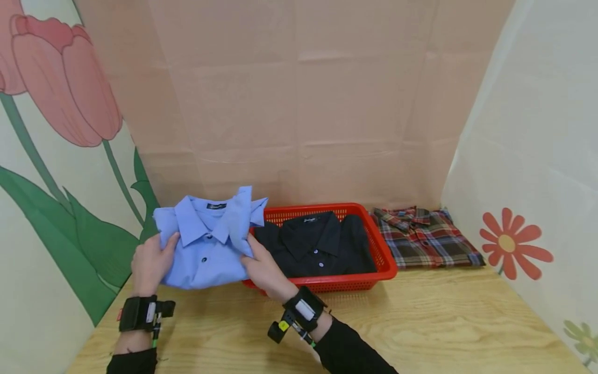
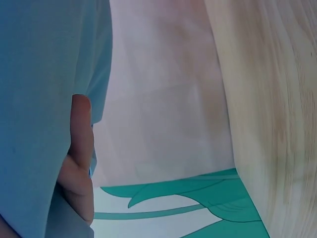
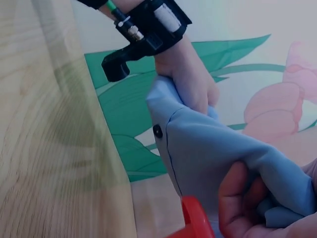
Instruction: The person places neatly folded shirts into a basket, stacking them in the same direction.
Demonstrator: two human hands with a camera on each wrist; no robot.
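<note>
A folded light blue shirt [image 1: 205, 257] with dark buttons is held up over the left part of the table, its collar toward the back wall. My left hand [image 1: 151, 262] grips its left side, thumb on top; in the left wrist view fingers [image 2: 80, 129] show against the cloth. At the opposite side my right hand [image 1: 263, 265] pinches the shirt, and in the right wrist view its fingers [image 3: 235, 193] curl into the fabric. The shirt's right edge overlaps the red basket [image 1: 388, 262], where a folded black shirt [image 1: 303, 249] lies.
Right of the basket, a folded plaid shirt [image 1: 430, 239] lies on the wooden table [image 1: 444, 311]. A brown covering [image 1: 299, 104] hangs behind the table, and flower-printed sheets [image 1: 523, 156] stand at both sides.
</note>
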